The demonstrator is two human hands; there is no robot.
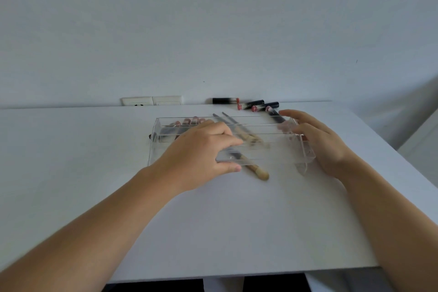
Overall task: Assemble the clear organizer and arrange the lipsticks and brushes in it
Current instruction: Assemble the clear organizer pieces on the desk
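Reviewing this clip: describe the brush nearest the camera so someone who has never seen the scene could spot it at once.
Start at the clear acrylic organizer in the middle of the white table. At its near edge, just right of the left hand, lies a makeup brush with a pale wooden handle. Unlike the other wooden-handled brushes seen through the organizer, its rounded handle end sticks out onto bare table toward the camera.

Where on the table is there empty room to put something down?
The white table is bare left of the clear organizer, and in the wide stretch between the brush and the near edge, between the forearms. It is crowded at the back right, where lipsticks lie near the right hand.
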